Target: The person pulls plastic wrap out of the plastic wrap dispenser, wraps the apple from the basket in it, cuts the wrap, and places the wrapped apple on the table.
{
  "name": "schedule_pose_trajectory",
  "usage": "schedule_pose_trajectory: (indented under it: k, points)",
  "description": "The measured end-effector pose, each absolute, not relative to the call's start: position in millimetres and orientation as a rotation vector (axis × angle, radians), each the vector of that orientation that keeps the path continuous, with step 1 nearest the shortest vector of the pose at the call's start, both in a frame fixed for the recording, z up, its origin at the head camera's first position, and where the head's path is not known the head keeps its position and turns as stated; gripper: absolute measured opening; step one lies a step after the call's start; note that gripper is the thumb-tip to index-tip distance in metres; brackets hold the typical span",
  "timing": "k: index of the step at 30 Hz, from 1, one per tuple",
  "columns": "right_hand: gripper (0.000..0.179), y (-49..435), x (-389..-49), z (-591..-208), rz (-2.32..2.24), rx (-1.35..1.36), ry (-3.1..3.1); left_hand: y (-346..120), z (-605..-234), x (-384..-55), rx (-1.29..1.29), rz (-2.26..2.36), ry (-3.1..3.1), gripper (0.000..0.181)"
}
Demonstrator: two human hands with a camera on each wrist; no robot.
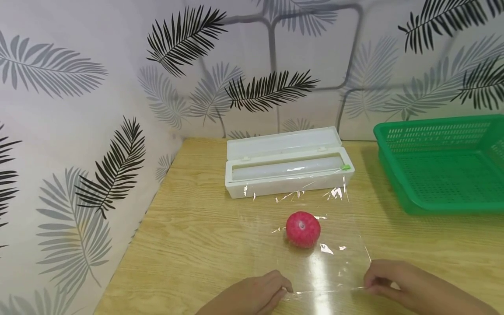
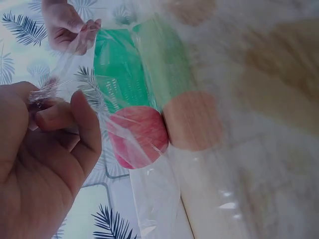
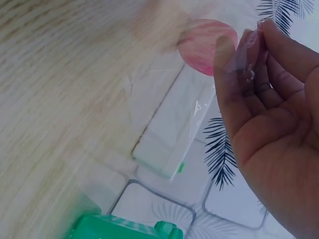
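Head view, and it's a two-handed pinch: left hand (image 1: 256, 292) and right hand (image 1: 401, 280) grip the near edge of a clear film (image 1: 342, 273), stretched toward the open white box (image 1: 271, 190) by the bench's (image 1: 177, 245) back edge! Red fruit (image 1: 302, 229) sits between box and hands; green basket (image 1: 441, 208) holds the right, along that back edge.

White box (image 1: 252, 190) behind red fruit (image 1: 302, 229), green basket (image 1: 409, 192) behind-right; left hand (image 1: 256, 293), right hand (image 1: 393, 280) pinch film (image 1: 338, 267) in front.
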State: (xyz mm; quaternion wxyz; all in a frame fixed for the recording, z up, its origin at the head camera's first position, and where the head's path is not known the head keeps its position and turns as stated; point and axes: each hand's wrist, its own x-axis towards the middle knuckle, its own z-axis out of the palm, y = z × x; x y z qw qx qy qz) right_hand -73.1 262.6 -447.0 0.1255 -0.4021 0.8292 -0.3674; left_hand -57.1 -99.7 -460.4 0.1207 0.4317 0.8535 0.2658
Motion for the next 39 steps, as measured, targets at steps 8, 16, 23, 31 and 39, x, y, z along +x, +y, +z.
schedule_pose_trajectory:
  k: [8,16,23,31,39]
  points:
    - [0.026,266.6,-74.7,-440.2,-1.152,-1.296,2.463,-100.2,-456.1,-58.9,1.375,0.670,2.555,0.017]
    - [0.036,270.4,-77.8,-438.9,-1.219,-1.383,2.426,-112.6,-453.4,-67.0,1.637,0.621,2.738,0.007]
    - [0.039,270.1,-79.0,-434.0,-1.184,-1.364,2.502,-126.9,-441.0,-66.1,1.295,0.787,2.742,0.011]
    - [0.045,264.9,-81.5,-428.4,-1.225,-1.349,2.646,-138.6,-431.6,-71.2,1.416,0.943,2.822,0.008]
    - [0.046,261.9,-85.2,-426.0,-1.322,-1.403,2.656,-144.9,-425.5,-74.5,1.484,1.166,2.804,0.009]
